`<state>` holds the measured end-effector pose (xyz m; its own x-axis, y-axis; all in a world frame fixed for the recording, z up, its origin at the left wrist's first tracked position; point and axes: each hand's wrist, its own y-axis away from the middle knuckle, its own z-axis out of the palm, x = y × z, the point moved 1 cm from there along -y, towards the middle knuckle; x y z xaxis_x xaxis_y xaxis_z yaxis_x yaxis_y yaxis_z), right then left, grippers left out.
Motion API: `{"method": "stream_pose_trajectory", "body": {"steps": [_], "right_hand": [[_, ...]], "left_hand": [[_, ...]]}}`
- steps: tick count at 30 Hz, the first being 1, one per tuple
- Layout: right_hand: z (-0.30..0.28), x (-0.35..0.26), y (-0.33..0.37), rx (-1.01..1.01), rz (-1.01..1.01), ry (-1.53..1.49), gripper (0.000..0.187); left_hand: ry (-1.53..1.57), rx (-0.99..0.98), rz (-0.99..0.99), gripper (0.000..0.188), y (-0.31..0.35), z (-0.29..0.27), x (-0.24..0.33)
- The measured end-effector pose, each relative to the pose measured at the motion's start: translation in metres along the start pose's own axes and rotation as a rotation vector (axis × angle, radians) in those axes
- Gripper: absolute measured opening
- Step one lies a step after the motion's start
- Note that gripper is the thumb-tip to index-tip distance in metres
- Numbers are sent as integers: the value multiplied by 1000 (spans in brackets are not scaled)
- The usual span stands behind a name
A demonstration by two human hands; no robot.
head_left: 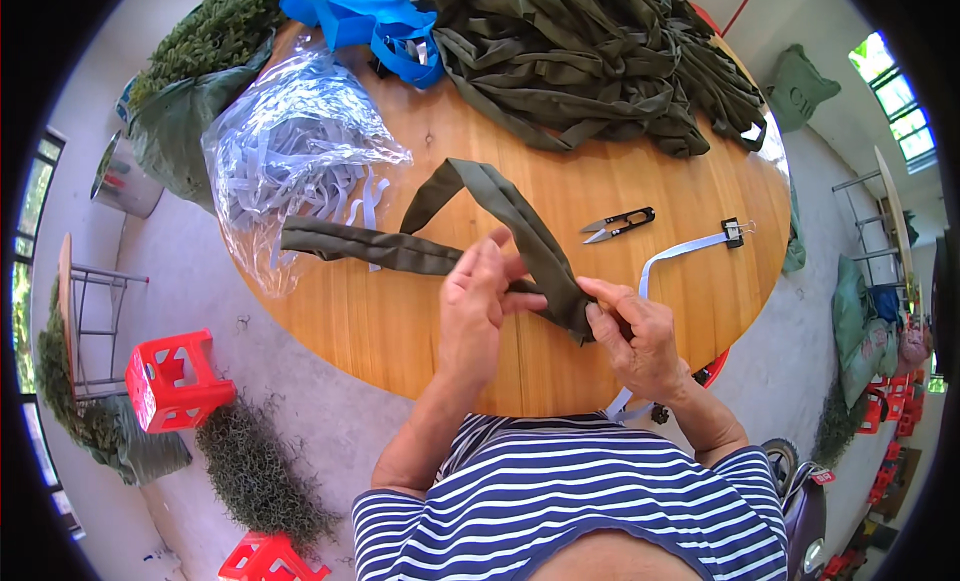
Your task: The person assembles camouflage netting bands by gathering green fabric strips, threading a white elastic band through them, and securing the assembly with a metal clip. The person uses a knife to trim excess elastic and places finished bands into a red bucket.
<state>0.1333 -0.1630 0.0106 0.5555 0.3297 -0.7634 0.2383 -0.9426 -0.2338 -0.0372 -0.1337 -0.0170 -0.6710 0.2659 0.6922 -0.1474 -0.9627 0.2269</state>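
Observation:
A long olive-green fabric strip [385, 249] lies folded into a loop on the round wooden table in front of me. My right hand [637, 336] pinches its near right end between thumb and fingers. Over the strip's lower length hovers my left hand [475, 306], slightly blurred, its fingers apart and loosely bent beside the fabric. Black-handled thread snips [620, 224] lie beyond my right hand. A pale narrow tape [680, 249] runs from a black binder clip [734, 233] past my right hand to the table's near edge.
A pile of olive strips [590, 61] covers the table's far side, next to a blue bag [365, 16]. Clear plastic with white tapes [300, 151] sits at the left. Red stools [180, 381] and dark-green artificial foliage [262, 466] stand on the floor at left.

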Motion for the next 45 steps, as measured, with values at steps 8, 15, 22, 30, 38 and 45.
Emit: {"method": "stream_pose_trajectory", "body": {"steps": [8, 15, 22, 30, 38, 45], "right_hand": [[7, 0, -4, -37, 273, -52, 33], [9, 11, -4, 42, -251, 105, 41], [14, -2, -1, 6, 78, 11, 43], [11, 11, -2, 56, -268, 119, 41], [9, -1, -3, -79, 87, 85, 41], [5, 11, 3, -41, -210, 38, 43]], "left_hand": [[-391, -133, -22, 16, 4, -8, -35], [-122, -19, 14, 19, -3, -1, 11], [-140, 99, 54, 22, 3, -5, -22], [-130, 20, -8, 25, 2, -8, 5], [-202, -32, -66, 23, 8, -14, -27], [-98, 34, -3, 21, 5, -17, 19]]}}
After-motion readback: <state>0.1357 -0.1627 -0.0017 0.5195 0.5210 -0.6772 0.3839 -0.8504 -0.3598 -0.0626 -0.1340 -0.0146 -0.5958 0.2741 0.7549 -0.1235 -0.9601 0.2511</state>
